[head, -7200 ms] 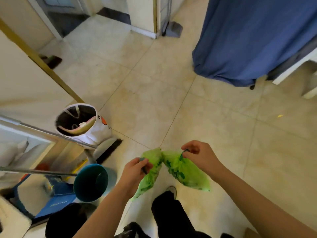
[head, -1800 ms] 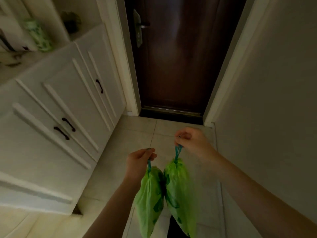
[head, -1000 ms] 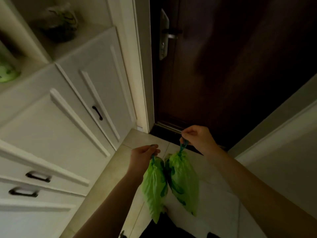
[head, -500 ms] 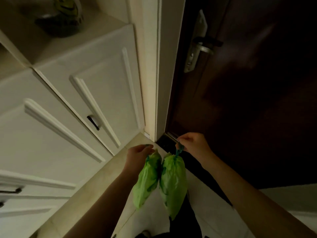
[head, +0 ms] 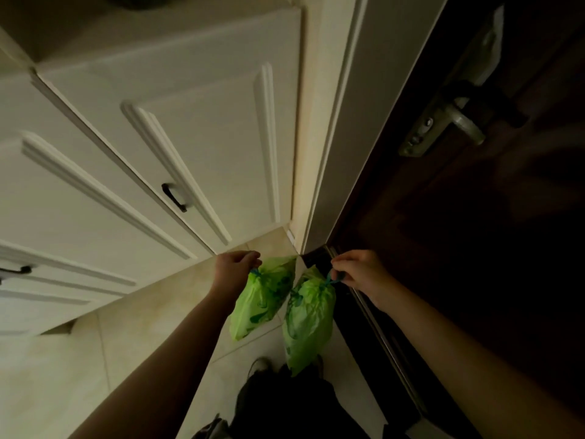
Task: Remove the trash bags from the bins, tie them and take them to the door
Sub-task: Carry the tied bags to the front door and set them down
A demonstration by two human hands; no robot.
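The left hand [head: 232, 270] pinches the blue drawstring of the left green bag [head: 262, 301], and this bag hangs directly under the curled fingers. The right hand [head: 361, 274] grips the drawstring of the right green bag [head: 308, 321] in the same way, the bag hanging just below and to the left of it. Both bags are in front of the dark door [head: 474, 232], near its bottom corner, and they hang just beside each other; if they touch, I cannot tell. They are bright green thin plastic with darker green print, gathered closed at the top. The right one hangs lower, close to the threshold of the door.
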